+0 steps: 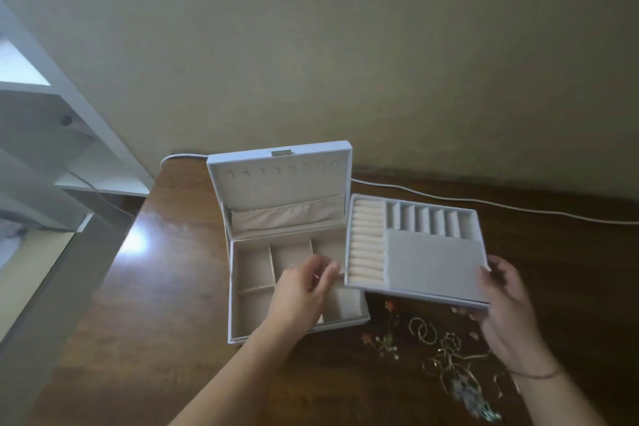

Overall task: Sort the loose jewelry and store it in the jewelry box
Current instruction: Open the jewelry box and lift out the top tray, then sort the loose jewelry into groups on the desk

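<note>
At centre frame the right hand point(508, 308) grips one tray point(432, 263), the left hand point(304, 290) hovers half-curled over one open box point(242, 304).

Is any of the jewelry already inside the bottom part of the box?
No: the compartments of the open jewelry box look bare, and the loose jewelry lies on the table beside it.

L hand point(304, 282) blurred; jewelry pile point(446, 356) tangled, pieces indistinct, cut by bottom edge
</note>
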`<state>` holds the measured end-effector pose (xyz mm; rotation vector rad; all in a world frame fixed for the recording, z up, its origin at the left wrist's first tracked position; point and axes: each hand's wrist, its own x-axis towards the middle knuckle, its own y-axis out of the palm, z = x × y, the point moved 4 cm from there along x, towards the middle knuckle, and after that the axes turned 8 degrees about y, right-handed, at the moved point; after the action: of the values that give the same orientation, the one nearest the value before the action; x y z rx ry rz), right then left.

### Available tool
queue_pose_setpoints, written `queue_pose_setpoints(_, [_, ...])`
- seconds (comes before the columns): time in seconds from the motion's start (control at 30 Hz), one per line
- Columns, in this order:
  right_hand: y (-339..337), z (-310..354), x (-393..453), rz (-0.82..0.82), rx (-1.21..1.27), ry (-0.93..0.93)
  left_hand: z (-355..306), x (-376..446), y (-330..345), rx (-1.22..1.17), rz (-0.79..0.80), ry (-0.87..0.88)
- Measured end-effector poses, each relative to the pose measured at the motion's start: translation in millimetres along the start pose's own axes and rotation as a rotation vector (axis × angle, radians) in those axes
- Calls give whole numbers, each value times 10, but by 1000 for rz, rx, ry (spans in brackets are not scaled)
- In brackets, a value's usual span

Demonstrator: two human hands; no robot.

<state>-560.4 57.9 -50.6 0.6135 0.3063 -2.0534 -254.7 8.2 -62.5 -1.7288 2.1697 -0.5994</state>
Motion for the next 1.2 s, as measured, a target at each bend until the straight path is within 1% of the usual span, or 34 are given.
queue_pose_setpoints(0.07, [-165,71,199,-66,16,12,50,-77,77,280,75,141])
queue_pose_setpoints(0.1, [-215,118,309,-98,-2,13,74,-135,119,374,98,197])
queue_pose_setpoints(0.2, [-202,258,661,-151,-106,22,169,-330,268,542,93,315])
queue_pose_setpoints(0.27, [-71,308,877,-135,-173,49,227,-424,334,593,86,312])
queue_pose_setpoints(0.33, [91,313,1050,-102,-230,90,245,-476,362,616,81,294])
queue_pose_setpoints(0.4, [228,277,1177,-79,-285,123,256,-492,358,618,42,279])
queue_pose_setpoints(0.5, [362,197,1338,-47,-309,138,254,-497,367,624,24,273])
queue_pose_setpoints(0.67, [536,181,1570,84,-409,48,256,-501,347,605,40,342])
queue_pose_setpoints(0.77, [598,219,1656,114,-588,-30,266,-442,353,627,81,400])
queue_pose_setpoints(0.83, [600,235,1696,100,-733,-45,286,-421,352,657,129,420])
queue_pose_setpoints(0.9, [575,211,1709,99,-855,-30,321,-416,258,667,141,423])
queue_pose_setpoints(1.03, [490,123,1695,71,-1047,1,436,-340,-50,681,124,412])
queue_pose_setpoints(1.13, [427,114,1609,97,-1208,37,490,-230,-104,671,72,349])
queue_pose_setpoints(1.2, [357,132,1562,118,-1325,-15,501,-150,-66,660,50,325])
